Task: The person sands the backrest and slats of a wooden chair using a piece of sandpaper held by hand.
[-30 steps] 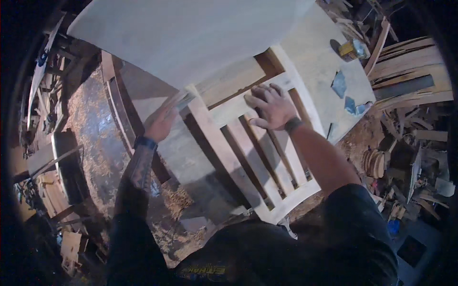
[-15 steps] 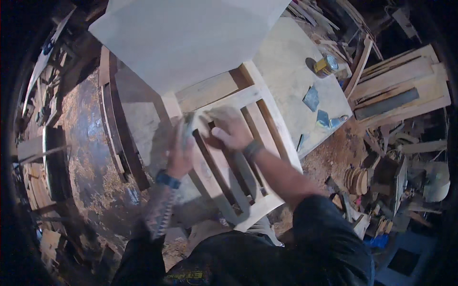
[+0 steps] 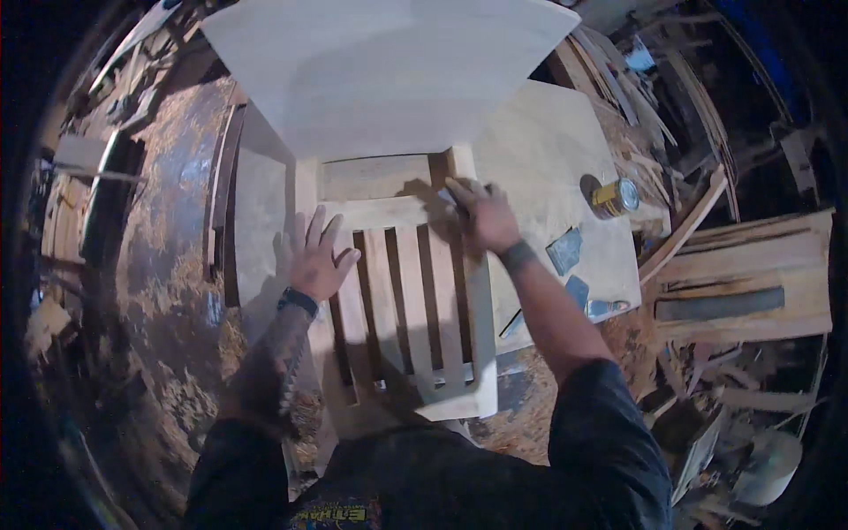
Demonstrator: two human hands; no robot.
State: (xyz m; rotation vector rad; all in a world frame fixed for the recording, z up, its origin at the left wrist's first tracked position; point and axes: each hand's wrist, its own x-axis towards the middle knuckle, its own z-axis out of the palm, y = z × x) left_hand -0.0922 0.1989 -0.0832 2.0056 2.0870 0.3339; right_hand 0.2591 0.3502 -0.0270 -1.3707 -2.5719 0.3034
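A pale wooden frame with several slats [image 3: 411, 291] lies in front of me, with dark gaps between the slats. My left hand [image 3: 320, 263] rests on its left side rail near the far end, fingers spread. Over the far right corner of the slats, my right hand [image 3: 486, 216] is closed, its fingers curled on a small greyish piece that looks like sandpaper, mostly hidden by the fingers. Beyond the frame's far crossbar rises a wide pale wooden panel [image 3: 380, 79].
On the pale board to the right stand a yellow-labelled can [image 3: 614, 198] and torn grey sandpaper pieces [image 3: 564, 251], with a paintbrush [image 3: 609, 307] near its edge. Wooden planks [image 3: 751, 274] lie farther right. Shavings cover the floor [image 3: 172, 256] at left.
My hands, close together over the slats before, have moved apart: the left onto the left rail, the right to the far right corner. The view has turned, so the frame now appears straighter.
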